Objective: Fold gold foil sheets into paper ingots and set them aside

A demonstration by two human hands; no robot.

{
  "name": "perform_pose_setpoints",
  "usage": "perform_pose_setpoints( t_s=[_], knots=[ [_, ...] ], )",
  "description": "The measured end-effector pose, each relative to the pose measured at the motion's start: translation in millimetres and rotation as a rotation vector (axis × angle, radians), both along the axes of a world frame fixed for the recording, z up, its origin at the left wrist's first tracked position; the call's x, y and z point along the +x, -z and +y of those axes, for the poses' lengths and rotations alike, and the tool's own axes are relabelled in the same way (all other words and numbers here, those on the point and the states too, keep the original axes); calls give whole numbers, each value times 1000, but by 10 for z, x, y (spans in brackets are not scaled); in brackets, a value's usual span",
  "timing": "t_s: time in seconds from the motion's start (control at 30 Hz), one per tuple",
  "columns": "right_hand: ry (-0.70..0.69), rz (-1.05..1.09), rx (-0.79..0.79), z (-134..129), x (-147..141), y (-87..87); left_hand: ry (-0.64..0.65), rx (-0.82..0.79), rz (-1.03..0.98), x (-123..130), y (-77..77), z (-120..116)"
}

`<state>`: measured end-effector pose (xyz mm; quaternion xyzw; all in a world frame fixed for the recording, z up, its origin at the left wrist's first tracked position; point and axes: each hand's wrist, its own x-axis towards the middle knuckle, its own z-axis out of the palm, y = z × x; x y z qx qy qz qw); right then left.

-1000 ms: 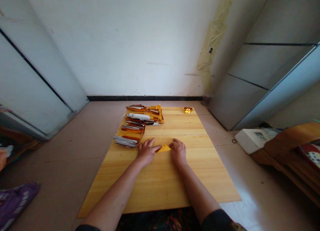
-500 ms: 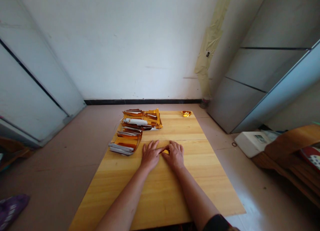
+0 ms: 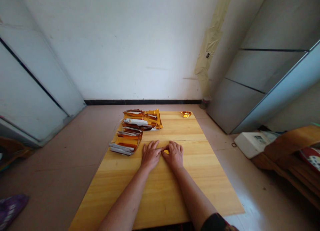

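Side by side near the middle of the wooden table (image 3: 160,191) are my left hand (image 3: 150,155) and my right hand (image 3: 175,153). Between them is a small piece of gold foil paper (image 3: 166,152), mostly hidden by my fingers. My left thumb and forefinger reach across to its left end, with the other fingers lying forward over the tabletop. The thumb and fingers of my right hand are bent round its right side. Stacks of gold foil paper with whitish edges (image 3: 126,141) lie beyond my left hand.
A crumpled or folded gold foil piece (image 3: 186,114) sits at the table's far right corner. Beyond the table stands a white wall (image 3: 140,58). To the right, a white box (image 3: 250,143) rests beside wooden furniture (image 3: 287,147); a purple bag (image 3: 12,211) is on the floor at left.
My hands stay in nearly the same place, with only slight finger movement around the gold foil paper. The stacks and the far foil piece have not moved.
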<state>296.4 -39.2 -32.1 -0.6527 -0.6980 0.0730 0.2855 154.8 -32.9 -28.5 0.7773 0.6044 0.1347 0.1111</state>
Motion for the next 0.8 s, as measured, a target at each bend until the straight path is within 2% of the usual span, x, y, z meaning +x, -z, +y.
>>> perform_pose_setpoints(
  t_s=[0.3,0.57,0.8],
  knots=[
    [-69,34,-49,25,119,8,15,-37,14,-20,28,24],
    [-200,20,14,54,308,61,52,-57,-8,-51,7,39],
    [-253,-40,21,-4,299,13,52,3,-17,-26,-9,-6]
  ],
)
